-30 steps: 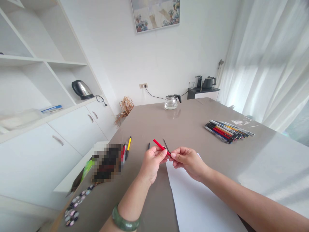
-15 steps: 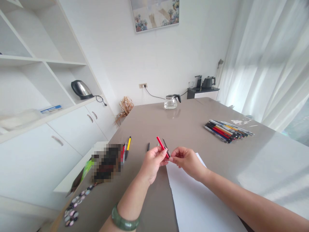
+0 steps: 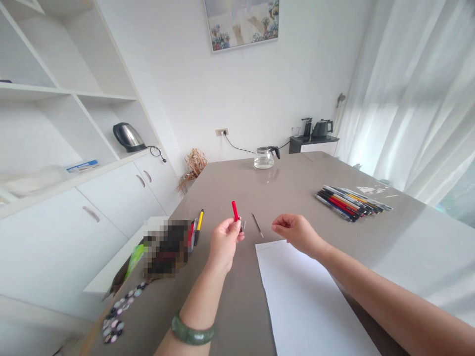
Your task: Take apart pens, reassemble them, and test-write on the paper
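My left hand (image 3: 225, 242) is closed around a red pen barrel (image 3: 235, 209), its red end pointing up and a dark part showing below by the fingertips. Between my two hands a thin dark pen refill (image 3: 257, 225) lies on the table, touched by neither. A tiny metallic piece (image 3: 244, 223), too small to name surely, shows just right of my left fingertips. My right hand (image 3: 297, 232) hovers over the far edge of a white sheet of paper (image 3: 308, 296), thumb and fingers drawn together, with no object visible in them.
Several pens (image 3: 352, 202) lie in a pile on the right of the table (image 3: 237, 183). A yellow pen (image 3: 199, 223) rests by a blurred dark pouch (image 3: 168, 247) on the left, with a beaded strand (image 3: 117, 314) nearer. A glass pot (image 3: 264, 159) stands at the far edge.
The dark refill has left my hands and lies on the table. My right hand has moved right, away from my left, which has shifted slightly left with the red barrel.
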A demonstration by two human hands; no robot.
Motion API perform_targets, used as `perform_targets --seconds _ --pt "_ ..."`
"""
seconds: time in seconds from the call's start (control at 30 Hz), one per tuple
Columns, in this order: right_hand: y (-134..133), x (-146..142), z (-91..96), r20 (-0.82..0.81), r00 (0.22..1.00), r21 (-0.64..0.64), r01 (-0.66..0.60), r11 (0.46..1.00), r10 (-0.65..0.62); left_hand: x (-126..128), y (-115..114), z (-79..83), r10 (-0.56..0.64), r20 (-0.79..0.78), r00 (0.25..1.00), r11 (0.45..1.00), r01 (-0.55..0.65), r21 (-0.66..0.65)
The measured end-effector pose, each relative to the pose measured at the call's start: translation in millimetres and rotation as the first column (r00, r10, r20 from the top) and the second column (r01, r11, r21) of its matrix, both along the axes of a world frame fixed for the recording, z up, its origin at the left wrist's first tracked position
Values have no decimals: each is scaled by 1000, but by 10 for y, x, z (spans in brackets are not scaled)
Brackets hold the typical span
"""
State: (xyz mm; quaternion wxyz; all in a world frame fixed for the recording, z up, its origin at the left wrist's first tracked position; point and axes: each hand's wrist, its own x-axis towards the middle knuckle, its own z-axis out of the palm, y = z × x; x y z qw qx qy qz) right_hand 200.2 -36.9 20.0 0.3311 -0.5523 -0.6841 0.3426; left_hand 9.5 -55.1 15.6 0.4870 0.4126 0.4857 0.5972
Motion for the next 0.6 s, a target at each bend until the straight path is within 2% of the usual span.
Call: perform_targets --seconds 0.13,0.4,0.6 --pt "256 -59 1 305 952 33 -34 999 23 -16 19 -39 36 -85 996 999 -33 32" --pt "596 -545 -63 534 844 49 -93 994 53 -9 20 -73 28 -170 985 997 -16 73" --pt "655 -616 -95 604 793 27 -126 992 84 28 -22 -53 -9 -219 976 996 29 86"
